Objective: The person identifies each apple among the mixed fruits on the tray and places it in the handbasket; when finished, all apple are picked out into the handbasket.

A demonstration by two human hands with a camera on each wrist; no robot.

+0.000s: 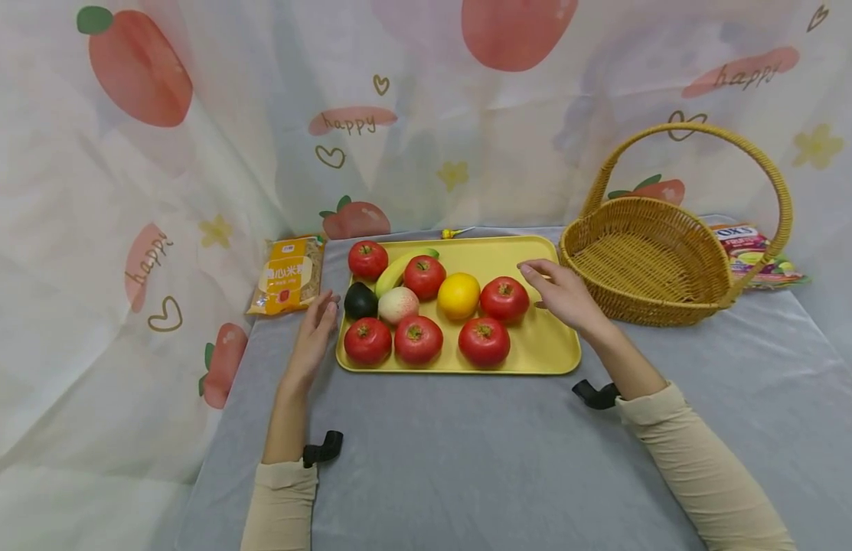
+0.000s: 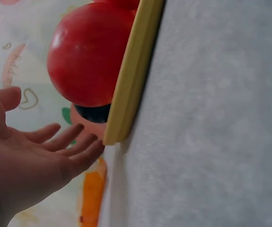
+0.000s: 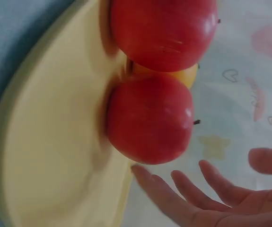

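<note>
On a yellow tray (image 1: 543,337) lie several red apples (image 1: 484,341), a banana (image 1: 393,274), a dark green avocado (image 1: 360,301), a pale pinkish peach (image 1: 398,306) and a yellow-orange round fruit (image 1: 458,296). My left hand (image 1: 311,340) is at the tray's left edge, fingers loosely extended and holding nothing; in the left wrist view its fingertips (image 2: 95,144) come right to the tray's corner. Over the tray's right part my right hand (image 1: 562,295) hovers with spread fingers, beside the rightmost apple (image 3: 150,120), and grips nothing.
A wicker basket (image 1: 646,306) with a tall handle stands right of the tray. Behind it lies a colourful snack bag (image 1: 742,245). An orange food packet (image 1: 285,279) lies at the left, and a small yellow object (image 1: 449,233) sits behind the tray. A printed curtain (image 1: 426,153) hangs behind.
</note>
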